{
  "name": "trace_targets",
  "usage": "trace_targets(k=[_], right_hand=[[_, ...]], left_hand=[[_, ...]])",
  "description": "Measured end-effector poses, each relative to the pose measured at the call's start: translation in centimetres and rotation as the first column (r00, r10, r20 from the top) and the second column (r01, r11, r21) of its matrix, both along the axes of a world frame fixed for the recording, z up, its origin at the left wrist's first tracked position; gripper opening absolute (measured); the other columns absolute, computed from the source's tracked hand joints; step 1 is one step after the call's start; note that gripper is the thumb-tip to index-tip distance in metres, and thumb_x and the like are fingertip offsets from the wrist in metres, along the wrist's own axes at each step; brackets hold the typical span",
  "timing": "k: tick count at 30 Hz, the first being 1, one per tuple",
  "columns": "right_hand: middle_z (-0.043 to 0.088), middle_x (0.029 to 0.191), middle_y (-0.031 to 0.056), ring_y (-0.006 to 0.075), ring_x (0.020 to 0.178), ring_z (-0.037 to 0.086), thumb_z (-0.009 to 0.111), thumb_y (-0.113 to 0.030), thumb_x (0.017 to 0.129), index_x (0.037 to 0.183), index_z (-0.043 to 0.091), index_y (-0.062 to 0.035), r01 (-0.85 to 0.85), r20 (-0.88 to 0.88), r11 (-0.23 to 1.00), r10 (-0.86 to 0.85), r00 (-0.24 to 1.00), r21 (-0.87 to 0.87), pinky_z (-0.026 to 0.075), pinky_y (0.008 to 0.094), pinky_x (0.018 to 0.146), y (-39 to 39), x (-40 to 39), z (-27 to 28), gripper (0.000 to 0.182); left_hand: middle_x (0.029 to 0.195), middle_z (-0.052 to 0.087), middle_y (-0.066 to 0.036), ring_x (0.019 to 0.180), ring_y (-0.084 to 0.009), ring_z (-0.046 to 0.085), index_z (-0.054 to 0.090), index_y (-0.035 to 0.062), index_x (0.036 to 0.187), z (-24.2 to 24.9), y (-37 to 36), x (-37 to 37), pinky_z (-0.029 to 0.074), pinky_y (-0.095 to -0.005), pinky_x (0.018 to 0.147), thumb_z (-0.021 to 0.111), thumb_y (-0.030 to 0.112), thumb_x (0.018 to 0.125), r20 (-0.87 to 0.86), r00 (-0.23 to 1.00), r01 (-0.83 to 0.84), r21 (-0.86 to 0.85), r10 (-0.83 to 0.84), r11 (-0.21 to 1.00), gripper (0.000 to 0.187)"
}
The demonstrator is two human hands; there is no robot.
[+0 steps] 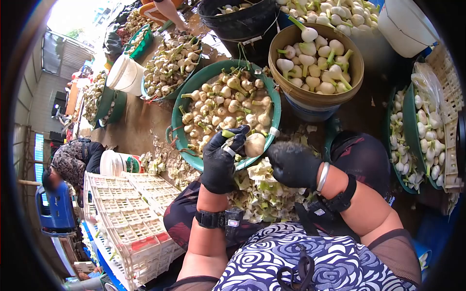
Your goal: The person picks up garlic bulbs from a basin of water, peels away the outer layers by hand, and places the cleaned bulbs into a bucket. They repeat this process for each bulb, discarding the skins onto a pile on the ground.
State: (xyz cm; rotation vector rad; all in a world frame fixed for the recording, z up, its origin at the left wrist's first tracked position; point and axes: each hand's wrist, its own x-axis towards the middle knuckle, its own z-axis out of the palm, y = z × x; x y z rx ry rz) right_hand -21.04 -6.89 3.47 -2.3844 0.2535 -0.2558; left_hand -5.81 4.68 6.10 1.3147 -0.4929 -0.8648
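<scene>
My left hand (222, 162), in a black glove, is closed around a garlic bulb (255, 145) over the near rim of a green basin (275, 114). The bulb is pale with brownish skin, and its green stem end (227, 134) pokes out by my thumb. Just right of the bulb, apart from it, is my gloved right hand (293, 165), its fingers curled in; whatever they hold is hidden. Many unpeeled garlic bulbs (213, 104) sit in the basin. Below my hands lies a heap of garlic peelings (264, 194).
A tan bucket (357, 77) of peeled garlic stands at the basin's upper right, beside a black bucket (238, 22). White plastic crates (131, 208) are at my left. Green tubs (411, 126) of garlic stand right. Another person (75, 157) bends over at far left.
</scene>
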Motion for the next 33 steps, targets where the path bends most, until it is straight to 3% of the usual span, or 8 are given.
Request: trace_targets(k=[1, 5, 9, 16, 21, 26, 29, 33], right_hand=[[0.059, 0.077, 0.0173, 0.0354, 0.078, 0.060, 0.054, -0.009, 0.068, 0.081, 0.056, -0.0040, -0.080, -0.227, 0.996, 0.084, 0.970, 0.028, 0.048, 0.0451, 0.072, 0.2, -0.5, -0.2, 0.014], [0.058, 0.081, 0.0153, 0.0334, 0.079, 0.058, 0.057, -0.007, 0.069, 0.085, 0.058, -0.0037, 0.197, 0.217, 0.944, -0.258, 0.941, 0.265, 0.046, 0.0400, 0.070, -1.6, -0.2, 2.2, 0.017], [0.055, 0.080, 0.0116, 0.0260, 0.076, 0.056, 0.068, -0.009, 0.068, 0.083, 0.059, -0.0011, 0.037, 0.327, 0.898, -0.198, 0.924, 0.439, 0.046, 0.0344, 0.071, -2.5, 0.1, 2.0, 0.019], [0.055, 0.074, 0.0139, 0.0314, 0.074, 0.055, 0.062, -0.008, 0.066, 0.076, 0.057, -0.0030, -0.002, 0.146, 0.964, -0.038, 0.989, 0.267, 0.044, 0.0387, 0.067, -2.9, 0.9, 1.3, 0.012], [0.053, 0.071, 0.0162, 0.0355, 0.074, 0.054, 0.057, -0.010, 0.068, 0.076, 0.052, -0.0047, 0.029, 0.189, 0.993, -0.051, 0.981, 0.118, 0.044, 0.0435, 0.067, -1.1, 0.8, 1.1, 0.011], [0.064, 0.090, 0.0186, 0.0332, 0.085, 0.064, 0.054, -0.008, 0.071, 0.092, 0.065, -0.0029, -0.230, -0.520, 0.973, 0.216, 0.827, 0.038, 0.051, 0.0423, 0.073, 1.1, -0.2, 1.1, 0.025], [0.065, 0.092, 0.0193, 0.0326, 0.088, 0.064, 0.055, -0.012, 0.069, 0.089, 0.066, -0.0020, -0.238, -0.583, 0.971, 0.180, 0.793, -0.024, 0.051, 0.0424, 0.075, 0.2, -0.5, -0.4, 0.025], [0.065, 0.095, 0.0204, 0.0338, 0.091, 0.063, 0.054, -0.018, 0.068, 0.091, 0.067, -0.0020, -0.292, -0.619, 0.947, 0.308, 0.722, 0.130, 0.050, 0.0414, 0.079, 0.0, -0.3, 0.4, 0.031]], left_hand=[[0.101, 0.066, -0.008, 0.090, -0.0135, 0.060, 0.063, -0.0021, 0.103, -0.2, 0.2, 0.2, 0.048, -0.0264, 0.080, 0.059, 0.002, 0.085, -0.058, 0.998, -0.010, -0.036, 0.008, 0.999, 0.018], [0.104, 0.065, -0.010, 0.095, -0.0153, 0.060, 0.063, -0.0020, 0.103, -0.3, -0.1, -0.4, 0.047, -0.0273, 0.083, 0.058, 0.001, 0.085, -0.020, 1.000, 0.004, -0.032, -0.005, 0.999, 0.019], [0.105, 0.065, -0.011, 0.096, -0.0164, 0.060, 0.063, -0.0021, 0.102, 0.0, -0.7, -1.0, 0.046, -0.0283, 0.085, 0.059, 0.001, 0.084, 0.079, 0.992, 0.097, -0.033, -0.094, 0.995, 0.019], [0.098, 0.066, -0.009, 0.089, -0.0142, 0.061, 0.064, -0.0010, 0.095, 0.5, -0.7, -1.2, 0.047, -0.0280, 0.080, 0.060, 0.000, 0.084, 0.425, 0.875, 0.189, 0.144, -0.233, 0.972, 0.012], [0.093, 0.066, -0.005, 0.082, -0.0103, 0.060, 0.065, -0.0002, 0.103, 0.0, -0.6, -0.6, 0.048, -0.0241, 0.072, 0.064, 0.007, 0.084, 0.221, 0.974, 0.027, 0.067, -0.041, 0.997, 0.020], [0.082, 0.064, -0.004, 0.064, -0.0131, 0.059, 0.058, -0.0007, 0.108, -0.7, -0.1, 0.5, 0.048, -0.0265, 0.057, 0.064, 0.022, 0.086, -0.237, 0.959, -0.168, -0.040, 0.154, 0.985, 0.032], [0.076, 0.062, -0.005, 0.060, -0.0144, 0.058, 0.058, 0.0004, 0.106, -2.4, 0.6, 1.6, 0.048, -0.0280, 0.055, 0.062, 0.029, 0.087, -0.394, 0.917, -0.085, -0.034, 0.065, 0.996, 0.034], [0.063, 0.059, -0.005, 0.059, -0.0136, 0.058, 0.061, 0.0007, 0.098, -3.3, 0.9, 1.9, 0.046, -0.0267, 0.053, 0.059, 0.028, 0.088, 0.117, 0.981, 0.123, 0.255, -0.157, 0.959, 0.029]])
